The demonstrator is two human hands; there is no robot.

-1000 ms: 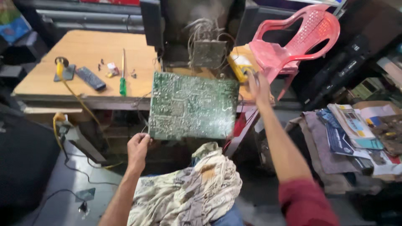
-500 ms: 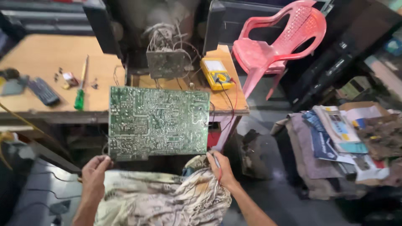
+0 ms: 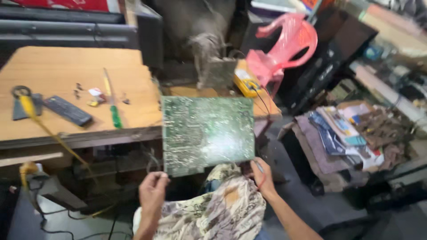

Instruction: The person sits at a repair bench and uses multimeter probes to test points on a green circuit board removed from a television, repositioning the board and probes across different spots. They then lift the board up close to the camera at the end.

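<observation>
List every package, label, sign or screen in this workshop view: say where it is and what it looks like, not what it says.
Yellow multimeter: rear of the bench, small grey screen, blurred.
Stack of printed papers: right, on cloth, blue, white and red.
Red sign strip: top left edge, flat.
No packages clearly visible.

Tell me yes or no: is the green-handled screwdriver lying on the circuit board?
No, the green-handled screwdriver lies on the wooden table, left of the circuit board and apart from it.
</observation>
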